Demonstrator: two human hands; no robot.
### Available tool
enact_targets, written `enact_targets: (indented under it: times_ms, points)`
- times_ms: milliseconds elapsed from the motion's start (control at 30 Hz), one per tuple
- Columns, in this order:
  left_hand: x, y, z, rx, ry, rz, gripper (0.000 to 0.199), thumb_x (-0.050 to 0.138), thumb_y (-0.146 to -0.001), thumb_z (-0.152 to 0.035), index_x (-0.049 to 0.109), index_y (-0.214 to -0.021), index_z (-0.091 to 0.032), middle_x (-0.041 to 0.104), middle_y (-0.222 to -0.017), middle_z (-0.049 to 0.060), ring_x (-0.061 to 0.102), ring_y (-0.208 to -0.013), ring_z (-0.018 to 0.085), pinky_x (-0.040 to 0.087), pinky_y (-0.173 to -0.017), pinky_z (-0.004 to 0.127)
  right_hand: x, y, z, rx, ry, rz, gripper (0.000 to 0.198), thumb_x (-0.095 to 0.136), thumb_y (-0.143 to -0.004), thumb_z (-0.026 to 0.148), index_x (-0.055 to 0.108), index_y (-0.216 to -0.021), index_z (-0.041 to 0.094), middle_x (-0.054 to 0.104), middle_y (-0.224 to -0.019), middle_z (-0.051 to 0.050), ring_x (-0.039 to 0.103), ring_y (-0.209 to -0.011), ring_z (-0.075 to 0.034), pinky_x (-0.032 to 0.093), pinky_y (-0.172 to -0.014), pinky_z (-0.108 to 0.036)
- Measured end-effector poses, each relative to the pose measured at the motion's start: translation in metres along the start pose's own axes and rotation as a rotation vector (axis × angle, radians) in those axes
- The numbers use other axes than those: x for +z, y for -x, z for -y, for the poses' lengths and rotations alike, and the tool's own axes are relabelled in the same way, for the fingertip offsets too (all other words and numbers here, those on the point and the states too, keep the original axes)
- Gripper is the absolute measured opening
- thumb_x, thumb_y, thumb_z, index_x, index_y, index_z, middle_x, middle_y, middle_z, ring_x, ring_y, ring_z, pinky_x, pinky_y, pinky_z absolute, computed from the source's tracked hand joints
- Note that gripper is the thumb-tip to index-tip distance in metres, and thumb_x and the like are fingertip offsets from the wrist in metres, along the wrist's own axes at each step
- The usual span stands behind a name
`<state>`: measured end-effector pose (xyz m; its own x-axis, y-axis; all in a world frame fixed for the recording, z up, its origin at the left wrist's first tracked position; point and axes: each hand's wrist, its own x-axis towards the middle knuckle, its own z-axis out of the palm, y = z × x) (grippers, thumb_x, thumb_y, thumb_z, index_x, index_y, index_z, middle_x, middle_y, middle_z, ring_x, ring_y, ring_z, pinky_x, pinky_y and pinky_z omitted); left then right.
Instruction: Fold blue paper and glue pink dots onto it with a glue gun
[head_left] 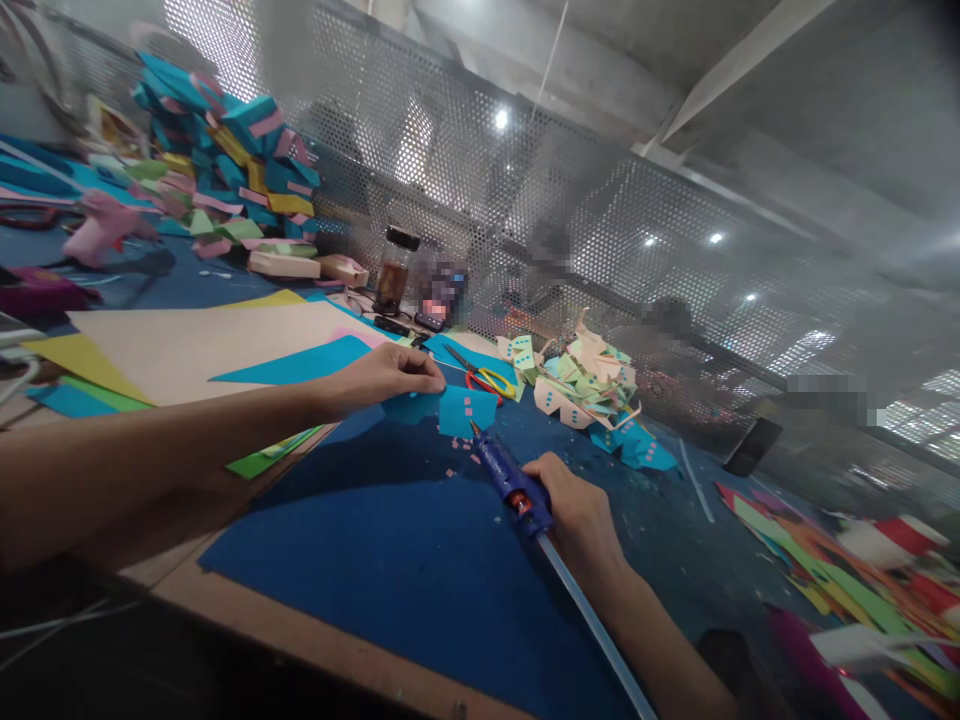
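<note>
My right hand is wrapped round a blue hot glue gun, with a long glue stick sticking out of its back end. The gun's nozzle points at a blue paper piece that carries small pink squares. Whether nozzle and paper touch, I cannot tell. My left hand is closed in a pinch at the left of that paper, over another bit of blue paper. Its fingertips partly hide what they hold. Tiny pink paper squares lie scattered on the blue table mat below.
Scissors with red and yellow handles lie behind the paper. Cut paper shapes are heaped at the right. Large paper sheets lie at the left, before a pile of folded paper. A lidded jar stands by the mesh partition.
</note>
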<state>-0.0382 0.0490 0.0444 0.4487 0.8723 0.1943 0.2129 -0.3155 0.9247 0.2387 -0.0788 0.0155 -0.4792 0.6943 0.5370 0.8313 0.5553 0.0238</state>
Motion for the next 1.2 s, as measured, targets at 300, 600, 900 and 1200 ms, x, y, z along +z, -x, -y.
enact_targets:
  times_ms: [300,600,900,1200]
  points:
    - [0.0001,-0.0005,0.0001,0.010,0.005,-0.006,0.027,0.072,-0.073,-0.045,0.072,-0.079,-0.018,0.065,-0.075,-0.001,0.057,-0.071,0.015,0.041,-0.065,0.025,0.0010,0.0016,0.0013,0.027,-0.001,0.000,0.009,0.046,-0.093,0.023,0.055,-0.096,0.019,0.058,-0.080,-0.001,0.056,-0.062,-0.015,0.033,-0.058,-0.025]
    - [-0.0001,-0.0004,0.0002,0.008,0.014,-0.001,0.025,0.073,-0.074,-0.043,0.072,-0.079,-0.018,0.064,-0.074,-0.001,0.055,-0.070,0.014,0.039,-0.065,0.024,0.0030,0.0022,0.0007,0.040,-0.009,0.001,0.008,0.048,-0.094,0.026,0.053,-0.093,0.020,0.058,-0.077,0.000,0.054,-0.059,-0.015,0.032,-0.058,-0.025]
    - [0.0004,0.0001,-0.0013,-0.016,0.033,-0.007,0.025,0.073,-0.074,-0.042,0.072,-0.079,-0.017,0.064,-0.073,-0.001,0.054,-0.069,0.013,0.039,-0.064,0.024,0.0028,0.0020,-0.0001,0.034,0.008,-0.001,0.012,0.046,-0.096,0.029,0.053,-0.092,0.020,0.058,-0.075,-0.001,0.055,-0.058,-0.015,0.032,-0.057,-0.025]
    - [-0.0006,-0.0009,0.0013,-0.011,0.054,0.006,0.024,0.073,-0.074,-0.042,0.073,-0.078,-0.019,0.064,-0.073,-0.001,0.055,-0.068,0.013,0.039,-0.063,0.024,0.0034,0.0016,-0.0009,0.047,0.004,0.002,0.012,0.046,-0.095,0.030,0.052,-0.092,0.020,0.059,-0.074,0.000,0.055,-0.057,-0.015,0.032,-0.057,-0.025]
